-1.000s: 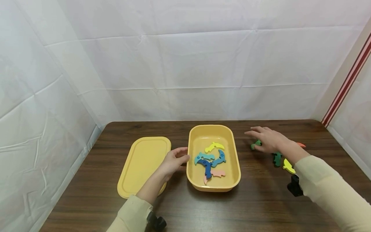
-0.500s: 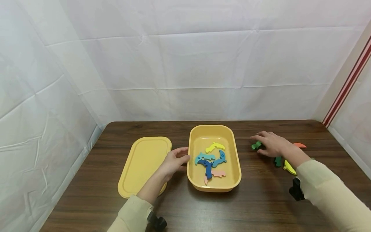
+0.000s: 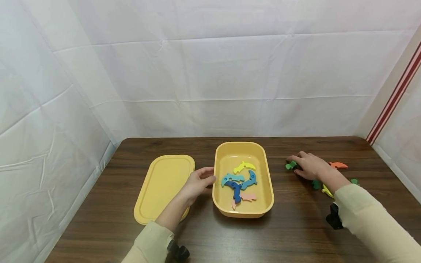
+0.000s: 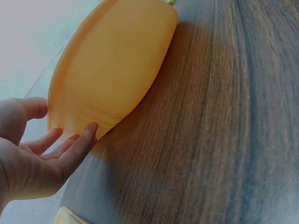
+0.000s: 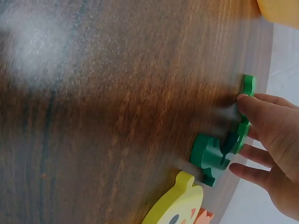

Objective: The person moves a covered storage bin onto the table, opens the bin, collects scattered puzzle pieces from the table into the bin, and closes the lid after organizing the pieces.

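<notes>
My left hand [image 3: 194, 183] rests against the left side of a yellow plastic box [image 3: 269, 182], thumb at the rim and relaxed fingers touching its outer wall [image 4: 112, 60]. Inside lie several flat animal-shaped puzzle pieces: yellow [image 3: 244, 166], teal [image 3: 230, 178], blue [image 3: 249, 180], dark blue [image 3: 236, 191] and pink [image 3: 248, 197]. On the right, my right hand [image 3: 310, 166] pinches a green puzzle piece [image 5: 248, 85] between thumb and forefinger, low over the table. A darker green piece [image 5: 204, 150] stands right by the other fingertips.
The yellow lid [image 3: 162, 182] lies flat left of the box. Around my right forearm are a yellow piece [image 5: 180, 200], an orange piece [image 3: 338, 165] and another green piece [image 3: 354, 181]. White sheeting [image 3: 223, 73] hangs behind the dark wooden table [image 3: 115, 204].
My right hand has lowered and shifted slightly right onto the green piece, closing thumb and forefinger on it. The left hand and the box stay in place.
</notes>
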Demonstrator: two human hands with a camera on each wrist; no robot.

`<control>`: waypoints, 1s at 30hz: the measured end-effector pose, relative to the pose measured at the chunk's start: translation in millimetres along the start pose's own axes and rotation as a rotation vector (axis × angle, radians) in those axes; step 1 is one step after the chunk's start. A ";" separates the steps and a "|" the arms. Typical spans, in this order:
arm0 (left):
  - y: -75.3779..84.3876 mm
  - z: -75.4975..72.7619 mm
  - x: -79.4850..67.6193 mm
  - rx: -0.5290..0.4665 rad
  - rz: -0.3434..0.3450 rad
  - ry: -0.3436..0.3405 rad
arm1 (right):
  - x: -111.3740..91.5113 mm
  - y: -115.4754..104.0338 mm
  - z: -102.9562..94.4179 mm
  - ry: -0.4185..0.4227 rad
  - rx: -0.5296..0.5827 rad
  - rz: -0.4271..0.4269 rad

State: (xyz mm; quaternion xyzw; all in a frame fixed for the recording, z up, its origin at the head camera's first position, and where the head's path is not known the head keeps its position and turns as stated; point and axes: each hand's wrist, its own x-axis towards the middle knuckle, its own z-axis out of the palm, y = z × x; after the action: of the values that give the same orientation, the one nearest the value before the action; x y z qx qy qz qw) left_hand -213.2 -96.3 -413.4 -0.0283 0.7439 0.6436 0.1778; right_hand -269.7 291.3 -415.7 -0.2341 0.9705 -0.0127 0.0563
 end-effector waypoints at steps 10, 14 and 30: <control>0.0 -0.1 0.3 0.002 0.002 0.001 | 4.6 -1.6 3.5 0.045 -0.040 -0.008; 0.6 -0.3 0.7 0.000 -0.002 0.000 | 6.8 -2.9 5.2 0.060 -0.057 -0.023; 25.2 2.3 -23.6 -0.001 0.005 -0.037 | 10.9 -7.4 8.7 0.084 -0.034 -0.071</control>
State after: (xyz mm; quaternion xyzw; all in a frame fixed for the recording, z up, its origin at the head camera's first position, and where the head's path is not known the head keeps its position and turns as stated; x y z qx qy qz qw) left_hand -197.4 -94.1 -382.6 -0.0148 0.7402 0.6449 0.1897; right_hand -274.9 279.8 -425.0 -0.2685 0.9632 -0.0080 0.0112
